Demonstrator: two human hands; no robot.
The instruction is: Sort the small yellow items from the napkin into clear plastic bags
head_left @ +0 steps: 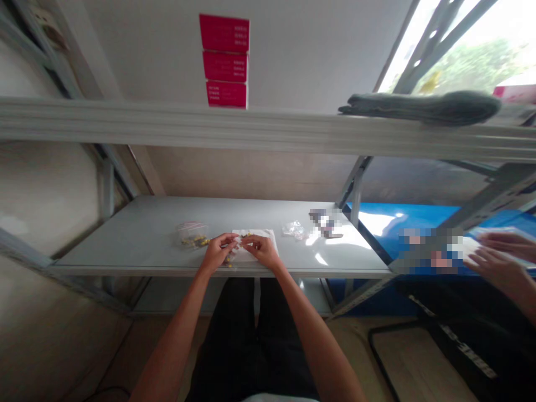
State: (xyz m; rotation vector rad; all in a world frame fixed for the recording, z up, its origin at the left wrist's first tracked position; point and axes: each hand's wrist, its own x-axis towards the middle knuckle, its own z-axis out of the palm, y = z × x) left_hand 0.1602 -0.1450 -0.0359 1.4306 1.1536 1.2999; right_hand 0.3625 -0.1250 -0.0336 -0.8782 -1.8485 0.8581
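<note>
My left hand (218, 254) and my right hand (263, 251) meet over the front of the grey shelf (138, 240), fingertips closed in a pinch. Between them is a small white piece (238, 240), too small to name. Under my right hand lies a white sheet or flat bag (268, 237), with small yellow pieces (250, 234) near its back edge. More small yellow-tipped pieces (228, 261) show just below the fingers of my left hand. To the left rests a clear zip bag (191, 230) with yellow and dark pieces inside.
Right of my hands lie crumpled clear bags (293, 229) and a blurred-out item (326, 222). An upper shelf beam (268, 131) crosses in front, bearing red boxes (226, 67) and a folded grey cloth (422, 108). At far right, another person's hands (502, 257) work over a blue surface (377, 223).
</note>
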